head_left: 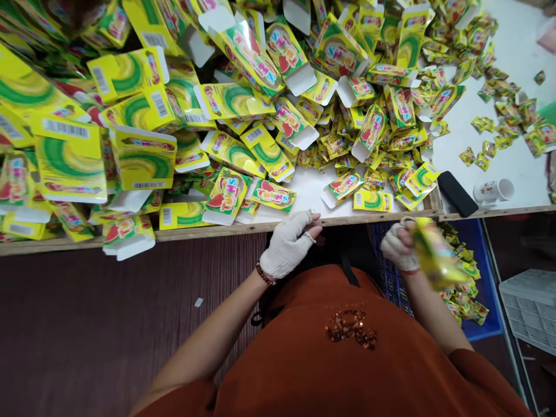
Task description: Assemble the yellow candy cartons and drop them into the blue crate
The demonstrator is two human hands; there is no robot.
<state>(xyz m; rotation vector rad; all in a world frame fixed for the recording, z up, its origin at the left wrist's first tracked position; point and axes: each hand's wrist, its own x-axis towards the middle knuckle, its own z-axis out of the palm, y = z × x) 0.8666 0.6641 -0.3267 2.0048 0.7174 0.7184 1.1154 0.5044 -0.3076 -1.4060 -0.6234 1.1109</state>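
My left hand [290, 244], in a white fingerless glove, is just at the table's front edge with its fingers apart and nothing in them. My right hand [400, 246], gloved the same way, has its fingers wrapped round a yellow and green box [436, 255], which is smeared by motion. That box hangs in front of the table edge, over a blue crate [493, 307] of small yellow packets. Many yellow cartons [226, 194] lie heaped on the table beyond my left hand.
Small wrapped packets [506, 110] are strewn over the white table [452, 147] at the right. A black phone [457, 194] and a white cup [494, 191] stand near its front edge. A pale plastic crate [532, 307] is at the far right, below table height.
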